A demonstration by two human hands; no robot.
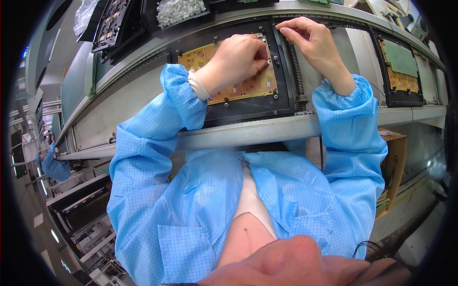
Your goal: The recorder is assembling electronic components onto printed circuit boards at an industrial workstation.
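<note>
A yellow-brown circuit board lies in a black carrier frame on the conveyor line in front of me. My left hand reaches over the board, its fingers bent down together at the board's right part. Whatever sits between those fingertips is too small or hidden to make out. Farther right, my right hand is raised beside the frame's upper right corner, thumb and forefinger brought together in a pinch. I cannot tell what, if anything, that pinch holds. The left wrist and hand cover the middle of the board.
A black bin of small white parts stands beyond the rail, beside a black tray of components. To the right sits another carrier with a green-covered board. The metal rail runs before my body. A cardboard box stands below right.
</note>
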